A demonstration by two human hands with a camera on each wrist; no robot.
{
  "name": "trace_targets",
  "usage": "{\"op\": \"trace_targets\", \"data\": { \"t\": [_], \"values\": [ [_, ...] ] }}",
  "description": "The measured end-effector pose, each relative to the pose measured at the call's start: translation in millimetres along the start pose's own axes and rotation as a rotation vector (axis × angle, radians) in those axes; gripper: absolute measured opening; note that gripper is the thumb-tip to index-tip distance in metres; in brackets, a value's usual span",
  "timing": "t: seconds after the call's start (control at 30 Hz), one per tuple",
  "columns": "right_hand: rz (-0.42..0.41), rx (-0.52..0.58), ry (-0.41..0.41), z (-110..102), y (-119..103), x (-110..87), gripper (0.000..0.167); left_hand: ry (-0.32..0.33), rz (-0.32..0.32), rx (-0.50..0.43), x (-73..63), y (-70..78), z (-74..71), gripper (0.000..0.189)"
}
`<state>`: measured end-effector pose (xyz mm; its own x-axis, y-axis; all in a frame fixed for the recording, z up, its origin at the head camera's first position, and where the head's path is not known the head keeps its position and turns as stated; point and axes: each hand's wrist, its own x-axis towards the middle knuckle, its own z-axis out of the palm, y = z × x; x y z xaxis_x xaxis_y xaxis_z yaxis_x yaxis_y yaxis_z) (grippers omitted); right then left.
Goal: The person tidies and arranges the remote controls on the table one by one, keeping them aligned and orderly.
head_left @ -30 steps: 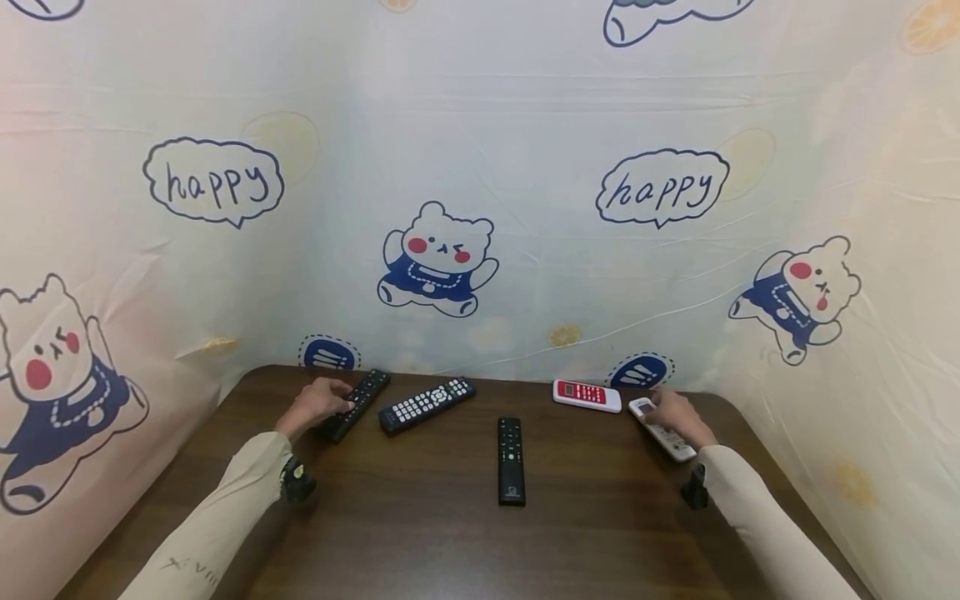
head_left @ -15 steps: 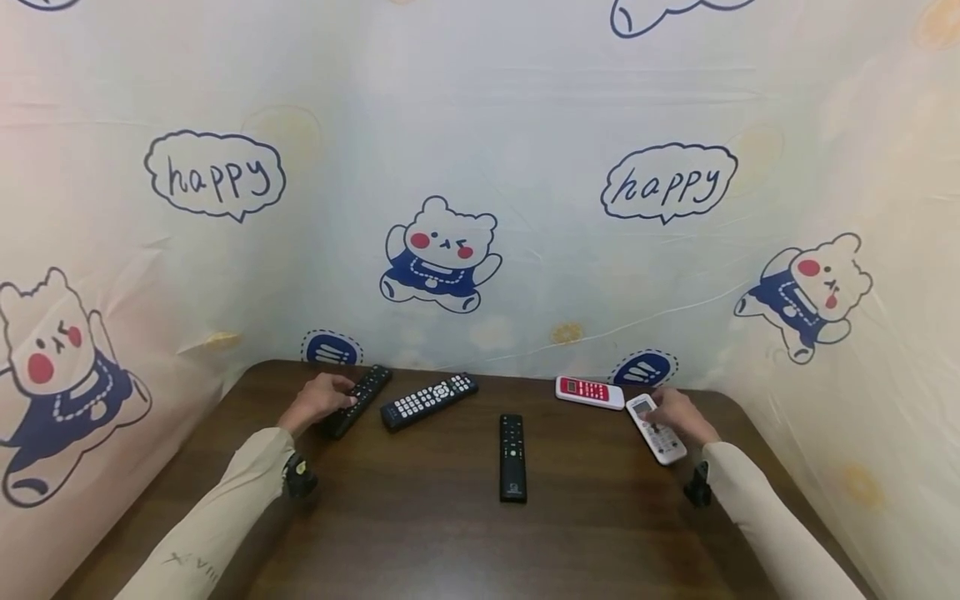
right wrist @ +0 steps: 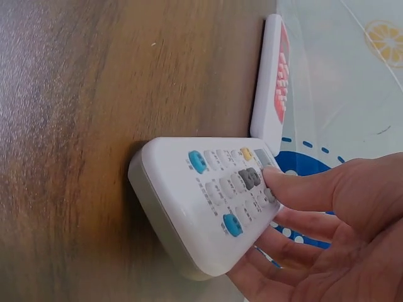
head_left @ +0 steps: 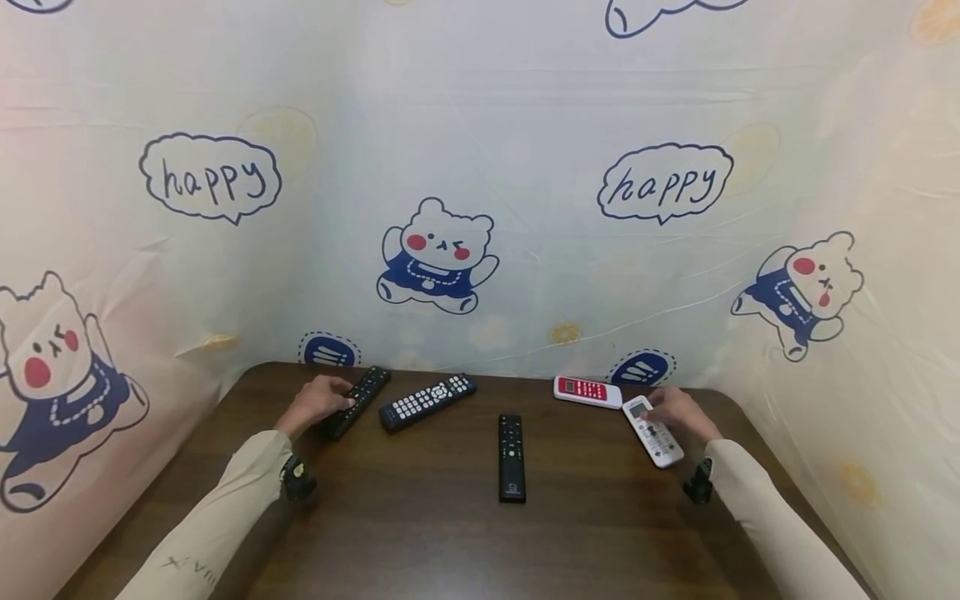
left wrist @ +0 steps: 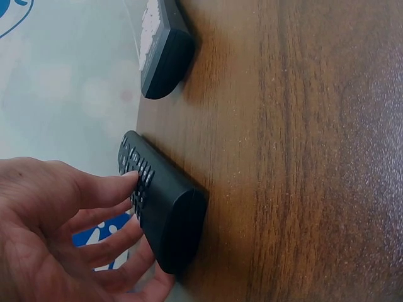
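My left hand [head_left: 321, 402] is at a slim black remote control [head_left: 365, 393] at the table's back left. In the left wrist view, the thumb lies on the buttons of this remote [left wrist: 167, 201] and the fingers bend along its far side. At the back right, my right hand [head_left: 678, 411] grips a white remote control [head_left: 654, 433] with a small screen. The right wrist view shows the thumb on the keypad of this white remote [right wrist: 201, 201], fingers along its edge and underside. Its far end meets a white remote with a red face [right wrist: 271, 88].
Between the hands, a black remote with white buttons [head_left: 427, 402] lies slanted and another black remote [head_left: 512, 458] points lengthwise toward me. The brown wooden table [head_left: 420, 533] ends at the back against a patterned cloth curtain [head_left: 540, 250].
The white remote in my right hand has turned and slid left, its far end now close to the red-faced remote. My left hand and its black remote stay put.
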<state>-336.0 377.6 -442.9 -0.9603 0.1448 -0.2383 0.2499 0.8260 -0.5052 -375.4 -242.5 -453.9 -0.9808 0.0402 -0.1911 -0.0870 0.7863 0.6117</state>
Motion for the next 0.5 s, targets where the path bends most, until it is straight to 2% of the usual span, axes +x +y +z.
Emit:
{"op": "trace_targets", "data": {
  "t": [0.13,0.4,0.5],
  "values": [
    [0.023,0.042,-0.003,0.6,-1.4,-1.5,0.046,0.001,0.008,-0.001,0.5,-0.9,-1.4,0.048],
    [-0.015,0.097,-0.015,-1.8,1.1,-3.4,0.044,-0.008,0.009,-0.009,0.9,-2.0,-2.4,0.049],
    [-0.002,0.122,-0.030,-3.5,2.4,-3.0,0.046,-0.010,-0.003,-0.014,1.4,-1.9,-2.0,0.050]
  ]
}}
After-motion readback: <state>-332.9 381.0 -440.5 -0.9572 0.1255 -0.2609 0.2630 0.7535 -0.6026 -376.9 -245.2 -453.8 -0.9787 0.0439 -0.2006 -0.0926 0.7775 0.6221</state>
